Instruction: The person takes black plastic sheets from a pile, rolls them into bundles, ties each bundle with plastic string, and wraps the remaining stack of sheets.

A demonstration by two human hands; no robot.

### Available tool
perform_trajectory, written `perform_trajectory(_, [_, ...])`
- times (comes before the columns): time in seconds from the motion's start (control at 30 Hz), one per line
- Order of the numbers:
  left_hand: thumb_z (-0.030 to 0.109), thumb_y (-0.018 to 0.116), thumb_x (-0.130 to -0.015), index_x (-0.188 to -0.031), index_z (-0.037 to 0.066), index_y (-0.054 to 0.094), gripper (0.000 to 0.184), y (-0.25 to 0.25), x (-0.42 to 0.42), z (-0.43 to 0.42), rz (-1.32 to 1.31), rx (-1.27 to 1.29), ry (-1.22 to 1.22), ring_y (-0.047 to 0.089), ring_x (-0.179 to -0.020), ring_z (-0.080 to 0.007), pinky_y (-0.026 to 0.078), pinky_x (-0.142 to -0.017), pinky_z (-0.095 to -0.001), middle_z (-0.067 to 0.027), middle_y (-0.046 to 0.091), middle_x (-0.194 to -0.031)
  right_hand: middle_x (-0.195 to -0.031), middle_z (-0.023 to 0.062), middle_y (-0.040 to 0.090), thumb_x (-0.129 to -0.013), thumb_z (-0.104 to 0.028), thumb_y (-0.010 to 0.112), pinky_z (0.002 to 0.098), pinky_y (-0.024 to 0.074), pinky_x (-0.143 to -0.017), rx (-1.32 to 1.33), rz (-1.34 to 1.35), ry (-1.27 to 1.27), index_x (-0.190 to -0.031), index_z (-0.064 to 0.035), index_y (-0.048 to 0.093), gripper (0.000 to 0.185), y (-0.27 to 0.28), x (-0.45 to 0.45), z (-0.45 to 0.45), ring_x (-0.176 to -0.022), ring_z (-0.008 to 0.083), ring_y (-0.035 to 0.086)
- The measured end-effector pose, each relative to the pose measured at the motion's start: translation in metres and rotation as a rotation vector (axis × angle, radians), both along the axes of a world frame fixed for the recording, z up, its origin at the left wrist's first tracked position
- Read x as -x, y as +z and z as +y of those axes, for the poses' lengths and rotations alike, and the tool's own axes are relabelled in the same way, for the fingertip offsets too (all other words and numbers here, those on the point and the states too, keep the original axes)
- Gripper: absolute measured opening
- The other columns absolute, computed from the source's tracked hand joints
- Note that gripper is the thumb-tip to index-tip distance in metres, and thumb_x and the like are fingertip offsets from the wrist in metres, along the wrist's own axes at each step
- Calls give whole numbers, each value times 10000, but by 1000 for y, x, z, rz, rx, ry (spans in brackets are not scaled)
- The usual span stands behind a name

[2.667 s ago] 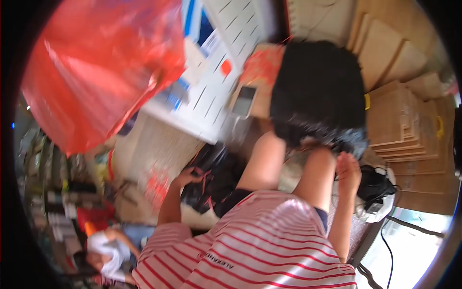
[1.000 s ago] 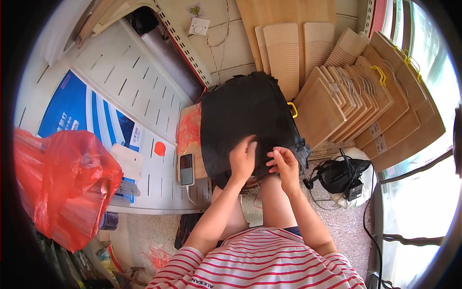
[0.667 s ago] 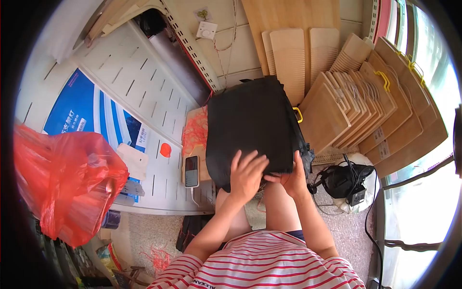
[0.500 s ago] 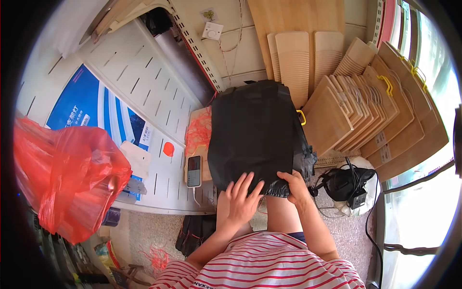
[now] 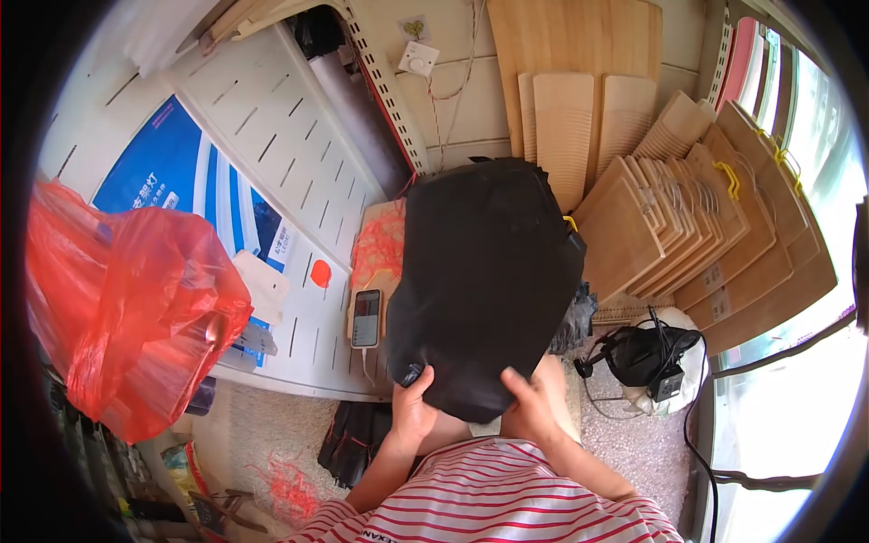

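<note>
A wide, flat black plastic bag (image 5: pixel 489 281), maybe several in a stack, spreads in front of me over my lap. My left hand (image 5: pixel 414 409) grips its near left edge, thumb on top beside a small crumpled bit, fingers hidden underneath. My right hand (image 5: pixel 534 405) pinches the near right edge the same way, thumb on top. The near edge bulges down between my hands. More crumpled black plastic (image 5: pixel 574 321) shows beyond the right side.
A phone (image 5: pixel 366 319) on a cable lies left of the bag, near red plastic strings (image 5: pixel 378 242). A red plastic bag (image 5: pixel 149 308) hangs at far left. Wooden cutting boards (image 5: pixel 625 231) and washboards (image 5: pixel 563 136) stand at back right. A black corded device (image 5: pixel 638 353) sits at right.
My hands have moved apart, from resting on the near edge to holding its two sides. The black plastic has shifted toward me and its near edge has curved.
</note>
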State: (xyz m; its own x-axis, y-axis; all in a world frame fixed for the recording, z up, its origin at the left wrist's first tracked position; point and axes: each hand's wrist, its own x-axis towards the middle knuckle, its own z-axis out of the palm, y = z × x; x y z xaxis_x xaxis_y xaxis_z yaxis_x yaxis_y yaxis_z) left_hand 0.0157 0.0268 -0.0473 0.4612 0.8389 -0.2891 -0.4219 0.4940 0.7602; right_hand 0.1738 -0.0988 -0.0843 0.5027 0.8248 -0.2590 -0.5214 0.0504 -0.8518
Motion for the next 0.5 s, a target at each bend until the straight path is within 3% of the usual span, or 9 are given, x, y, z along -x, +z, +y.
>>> perform_trajectory(0.03, [10, 680, -876, -1245, 94, 601, 387, 1, 6, 5, -23, 54, 14, 613, -1098, -226, 497, -977, -404, -48, 634, -1208, -1319, 112, 572, -923, -249, 661, 359, 436, -1016, -114, 177, -10, -1358, -30, 490, 516, 8, -14, 3, -1208, 243, 545])
perform_trajectory(0.07, [21, 671, -883, -1237, 81, 607, 364, -1, 15, 11, 2, 49, 1, 632, -1062, -241, 519, -944, -410, -66, 645, -1191, -1361, 96, 548, -947, -352, 621, 381, 424, -1031, 75, -5, 43, -1383, -53, 465, 551, -74, -42, 6, -1255, 242, 519])
perform_trajectory(0.1, [21, 668, -882, -1249, 75, 597, 378, 3, 22, 16, -2, 77, -24, 634, -1065, -249, 523, -938, -411, -77, 645, -1194, -1362, 76, 555, -971, -406, 565, 394, 403, -1050, -136, 399, -84, -1376, -65, 483, 535, -28, -41, 15, -1268, 233, 513])
perform_trajectory(0.13, [21, 666, -881, -1262, 69, 588, 392, 8, 29, 20, -6, 104, -49, 636, -1067, -258, 527, -933, -413, -89, 645, -1197, -1361, 63, 561, -980, -434, 534, 395, 393, -1059, -215, 383, -130, -1372, -69, 493, 538, -2, -50, 21, -1255, 222, 524])
perform_trajectory(0.2, [25, 664, -877, -1290, 46, 562, 426, 12, 42, 28, -14, 115, -78, 633, -1088, -272, 526, -936, -415, -112, 641, -1208, -1314, 77, 593, -979, -323, 577, 379, 408, -1047, -238, 312, -233, -1332, -54, 536, 446, 0, -74, 29, -1222, 217, 544])
perform_trajectory(0.27, [24, 668, -873, -1305, 21, 541, 450, 15, 50, 33, 25, 65, -106, 631, -1100, -277, 524, -940, -412, -124, 633, -1224, -1216, 46, 627, -973, -195, 600, 312, 491, -932, -267, 266, -377, -1296, -32, 544, 366, -6, -92, 39, -1108, 171, 602])
perform_trajectory(0.33, [22, 663, -876, -1305, 10, 538, 447, 17, 53, 37, 35, 52, -112, 633, -1095, -268, 521, -940, -402, -120, 631, -1225, -1234, 52, 615, -961, -104, 589, 302, 491, -935, -232, 143, -488, -1296, -33, 539, 346, -6, -102, 39, -1097, 162, 599])
perform_trajectory(0.47, [23, 662, -882, -1295, 18, 544, 430, 10, 53, 41, 69, 13, -129, 636, -1075, -251, 523, -923, -391, -111, 635, -1205, -1244, 134, 628, -961, 4, 495, 298, 480, -942, -146, -276, -673, -1361, 6, 494, 400, -25, -116, 47, -1092, 250, 629])
perform_trajectory(0.5, [24, 663, -882, -1292, 21, 547, 426, 8, 52, 42, 81, 20, -135, 636, -1071, -245, 524, -916, -387, -107, 636, -1198, -1244, 134, 628, -961, 4, 495, 298, 480, -942, -143, -277, -670, -1361, 6, 494, 400, -16, -114, 48, -1092, 250, 629])
